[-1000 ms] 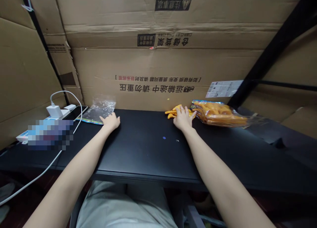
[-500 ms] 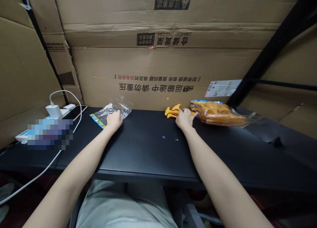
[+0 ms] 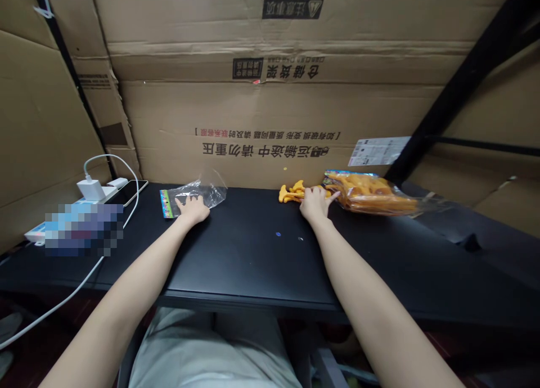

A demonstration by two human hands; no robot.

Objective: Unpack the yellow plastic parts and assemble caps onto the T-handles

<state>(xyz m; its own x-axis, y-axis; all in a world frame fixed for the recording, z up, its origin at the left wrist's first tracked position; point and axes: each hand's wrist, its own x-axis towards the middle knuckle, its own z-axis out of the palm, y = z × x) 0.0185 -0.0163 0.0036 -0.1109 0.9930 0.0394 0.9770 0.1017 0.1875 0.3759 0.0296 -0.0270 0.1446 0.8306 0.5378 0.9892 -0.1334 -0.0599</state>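
On the left of the table, my left hand lies on a clear plastic bag that has a colourful printed header strip. Its fingers are spread over the film. To the right, my right hand rests on several orange plastic pieces with curved, forked ends. Its thumb sticks out to the side, apart from the fingers, and the hand covers part of the pieces. Just beyond that thumb lies a filled clear bag of similar orange pieces.
Cardboard walls enclose the black table at the back and sides. A power strip with a white charger and cable, plus a phone, sit at far left. A black post slants at right.
My left hand has opened from a closed grip, and the clear bag now lies flatter with its header strip turned more upright. My right hand has stayed almost in place on the orange pieces.
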